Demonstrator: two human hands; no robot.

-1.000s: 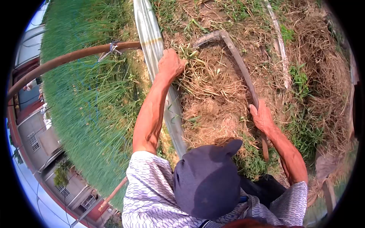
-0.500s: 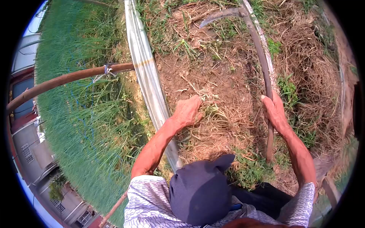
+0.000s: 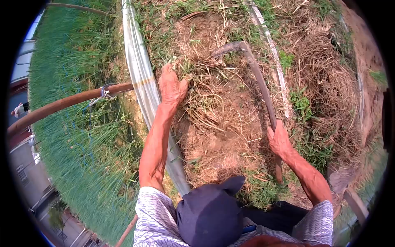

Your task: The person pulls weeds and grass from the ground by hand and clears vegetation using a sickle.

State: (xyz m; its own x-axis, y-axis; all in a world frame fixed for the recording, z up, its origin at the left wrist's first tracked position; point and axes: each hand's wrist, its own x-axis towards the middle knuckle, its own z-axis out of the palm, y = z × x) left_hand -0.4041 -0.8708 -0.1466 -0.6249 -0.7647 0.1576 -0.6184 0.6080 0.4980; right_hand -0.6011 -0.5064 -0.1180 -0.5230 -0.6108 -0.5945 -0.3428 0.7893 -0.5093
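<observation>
My right hand (image 3: pixel 280 138) is wrapped round the wooden handle of a sickle (image 3: pixel 262 84). The curved blade lies low over the soil at the far end, its tip pointing left toward my left hand (image 3: pixel 173 84). That left hand is stretched forward beside the folded plastic sheet, thumb and fingers apart, at the edge of some grass and weeds (image 3: pixel 187 68). Whether it grips any stems is hidden. Loose dry grass (image 3: pixel 207 109) is heaped on the soil between my two hands.
A folded whitish plastic sheet (image 3: pixel 138 61) runs along the left, met by a bent wooden pole (image 3: pixel 70 100). Beyond it grow dense green plants (image 3: pixel 78 156). At the right are a pale strip (image 3: pixel 271 49) and matted straw (image 3: pixel 329 90). A dark cap (image 3: pixel 212 214) shows below.
My left hand has moved forward, away from my body, toward the weeds. The sickle's blade has come down and nearer, and my right hand has shifted slightly left and back with it.
</observation>
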